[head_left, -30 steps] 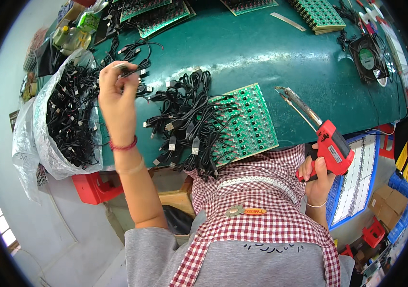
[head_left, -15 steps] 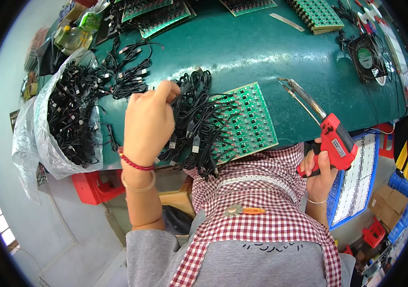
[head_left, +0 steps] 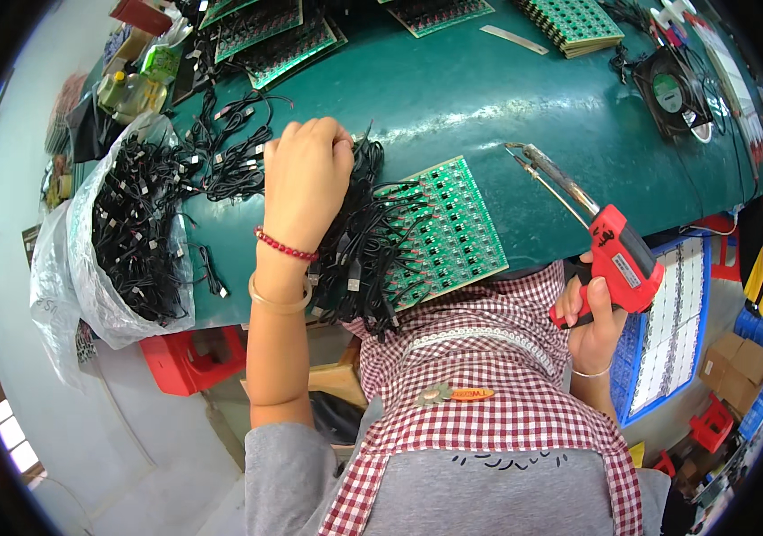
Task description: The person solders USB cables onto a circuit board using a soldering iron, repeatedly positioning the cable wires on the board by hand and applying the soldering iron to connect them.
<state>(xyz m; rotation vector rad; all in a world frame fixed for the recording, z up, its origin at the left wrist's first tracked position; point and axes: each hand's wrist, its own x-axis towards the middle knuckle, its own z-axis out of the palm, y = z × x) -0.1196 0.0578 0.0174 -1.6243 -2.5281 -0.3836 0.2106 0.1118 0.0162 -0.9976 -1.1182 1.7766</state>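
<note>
My left hand (head_left: pixel 308 179) is closed in a pinch above the left edge of a heap of black USB cables (head_left: pixel 346 255). A thin cable end (head_left: pixel 369 129) sticks up just right of its fingertips and seems to come from them; the fingers hide the rest. Several cables from the heap run onto the left side of a green circuit board panel (head_left: pixel 455 228), lying at the table's near edge. My right hand (head_left: pixel 598 313) grips a red and black soldering gun (head_left: pixel 618 263) by its handle. Its metal tip and thin feed tube point up and left, over the table right of the panel.
A clear plastic bag (head_left: pixel 87 241) full of black USB cables lies at the left, with loose cables (head_left: pixel 237 147) beside it. Board panels (head_left: pixel 288 54) are piled at the back; another stack (head_left: pixel 574 25) stands back right. A black fan (head_left: pixel 670 94) and metal ruler (head_left: pixel 514 39) are on the green table.
My left hand has moved right and slightly away from me, and a cable end now shows by its fingertips. The soldering gun stays in my right hand. The whole view has shifted slightly.
</note>
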